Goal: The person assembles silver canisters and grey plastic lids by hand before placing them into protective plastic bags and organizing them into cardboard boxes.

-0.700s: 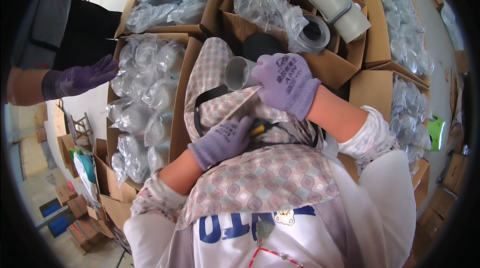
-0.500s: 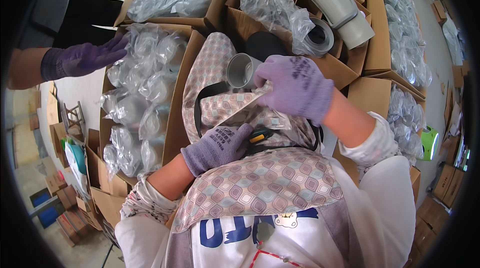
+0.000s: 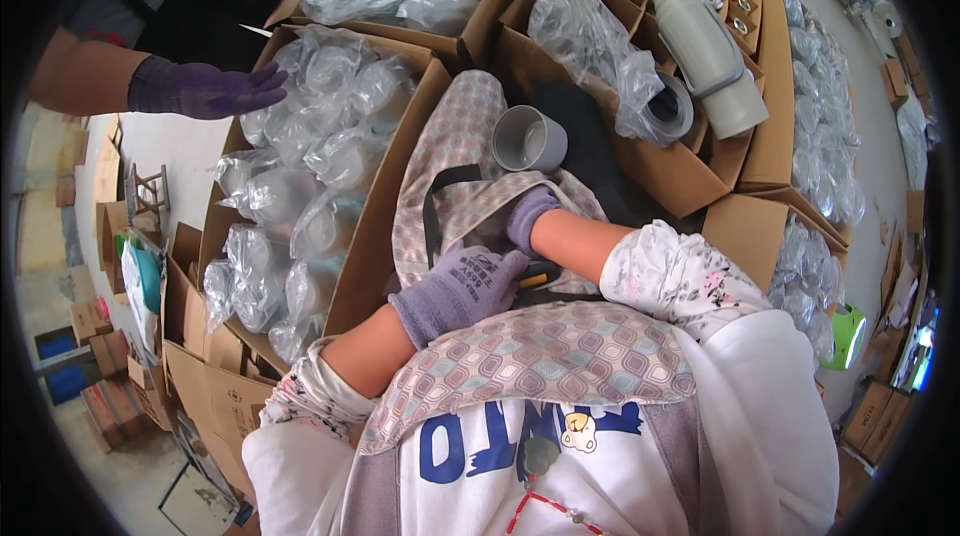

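A patterned apron (image 3: 445,136) lies over my lap, and its pocket gapes between my hands. My left hand (image 3: 462,284), in a light purple knit glove, is closed on the apron's fabric at the pocket. My right hand (image 3: 528,218) reaches down into the pocket, its fingers hidden by the cloth. Beside my left fingertips lies a dark tool with a yellow part (image 3: 535,280), partly covered. A grey cup (image 3: 530,139) rests on the apron just beyond my right hand, its mouth tilted toward me.
An open carton (image 3: 390,171) of plastic-wrapped items stands left. Beyond my lap, a divided carton (image 3: 690,186) holds a grey vacuum flask (image 3: 715,66) and a bagged grey cylinder (image 3: 670,111). More cartons stand right. A co-worker's gloved hand (image 3: 215,89) hovers over the left carton.
My right hand has let go of the pocket's edge and moved down inside it. My left hand stays by the pocket. The view has shifted slightly.
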Demonstrator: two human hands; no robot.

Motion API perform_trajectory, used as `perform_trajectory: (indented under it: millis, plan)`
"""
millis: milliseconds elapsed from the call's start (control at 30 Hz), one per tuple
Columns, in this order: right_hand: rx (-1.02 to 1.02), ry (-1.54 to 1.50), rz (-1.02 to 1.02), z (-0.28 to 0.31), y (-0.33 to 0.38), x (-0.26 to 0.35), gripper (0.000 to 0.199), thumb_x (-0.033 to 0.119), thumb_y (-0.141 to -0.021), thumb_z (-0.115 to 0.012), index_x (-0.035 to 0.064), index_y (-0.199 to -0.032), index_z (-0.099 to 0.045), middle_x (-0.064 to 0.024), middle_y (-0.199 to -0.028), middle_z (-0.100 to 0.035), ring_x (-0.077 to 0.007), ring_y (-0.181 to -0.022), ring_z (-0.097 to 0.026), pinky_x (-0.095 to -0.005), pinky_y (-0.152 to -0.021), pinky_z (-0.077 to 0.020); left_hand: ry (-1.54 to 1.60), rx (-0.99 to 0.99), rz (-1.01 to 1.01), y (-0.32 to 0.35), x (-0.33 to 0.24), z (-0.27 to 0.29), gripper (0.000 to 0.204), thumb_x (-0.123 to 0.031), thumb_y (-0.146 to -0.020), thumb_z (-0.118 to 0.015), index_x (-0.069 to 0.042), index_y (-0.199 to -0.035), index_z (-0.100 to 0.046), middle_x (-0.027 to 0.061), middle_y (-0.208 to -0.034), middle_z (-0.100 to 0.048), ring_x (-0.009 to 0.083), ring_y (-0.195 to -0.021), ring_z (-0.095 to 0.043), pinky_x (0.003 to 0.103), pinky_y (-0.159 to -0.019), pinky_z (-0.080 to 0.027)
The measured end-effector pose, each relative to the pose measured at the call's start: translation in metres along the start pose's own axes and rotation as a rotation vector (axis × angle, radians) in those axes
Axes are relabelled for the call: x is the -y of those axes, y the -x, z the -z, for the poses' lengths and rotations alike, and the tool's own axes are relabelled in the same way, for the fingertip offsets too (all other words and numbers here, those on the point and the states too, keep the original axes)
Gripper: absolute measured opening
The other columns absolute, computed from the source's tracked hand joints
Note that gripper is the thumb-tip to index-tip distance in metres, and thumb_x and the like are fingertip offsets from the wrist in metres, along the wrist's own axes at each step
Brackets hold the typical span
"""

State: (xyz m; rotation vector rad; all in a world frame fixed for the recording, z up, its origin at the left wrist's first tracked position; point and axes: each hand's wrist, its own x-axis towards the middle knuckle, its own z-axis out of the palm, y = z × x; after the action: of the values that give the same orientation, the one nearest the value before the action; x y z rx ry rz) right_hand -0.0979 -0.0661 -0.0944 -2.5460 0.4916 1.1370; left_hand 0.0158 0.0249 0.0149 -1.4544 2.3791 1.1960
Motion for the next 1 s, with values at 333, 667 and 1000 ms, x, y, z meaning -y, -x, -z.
perform_trajectory:
  millis: [333, 667, 1000]
  plan:
    - [-0.145, -0.525, -0.081, 0.023, 0.074, -0.009, 0.038, 0.029, -0.088, -0.051, 0.0052, -0.114, -0.065, -0.0166, -0.102, -0.07, -0.0336, -0.096, -0.067, -0.0419, -0.085, -0.0514, -0.216, 0.07, 0.109, -0.003, -0.007, -0.005, 0.039, -0.034, -0.09, -0.054, -0.018, -0.126, -0.055, 0.0145, -0.121, -0.057, 0.036, -0.116, -0.051, 0.055, -0.097, -0.037]
    - [-0.711, -1.089, 0.175, 0.186, 0.171, -0.046, 0.048, 0.013, -0.085, -0.065, 0.0082, -0.132, -0.058, -0.0067, -0.093, -0.069, -0.0092, -0.084, -0.059, -0.0268, -0.078, -0.0483, -0.196, -0.579, 0.036, -0.052, 0.031, -0.034, 0.02, -0.012, -0.082, -0.054, -0.005, -0.1, -0.059, 0.0149, -0.092, -0.061, 0.0309, -0.082, -0.059, 0.041, -0.072, -0.047]
    - [-1.299, -0.348, 0.258, 0.272, 0.026, -0.058, 0.025, 0.016, -0.083, -0.063, 0.0127, -0.106, -0.071, -0.0167, -0.088, -0.065, -0.0328, -0.085, -0.064, -0.0419, -0.08, -0.0512, -0.236, -0.325, 0.078, -0.035, 0.021, -0.023, 0.028, -0.024, -0.089, -0.055, -0.012, -0.113, -0.061, 0.0139, -0.103, -0.066, 0.0316, -0.09, -0.066, 0.044, -0.074, -0.052]
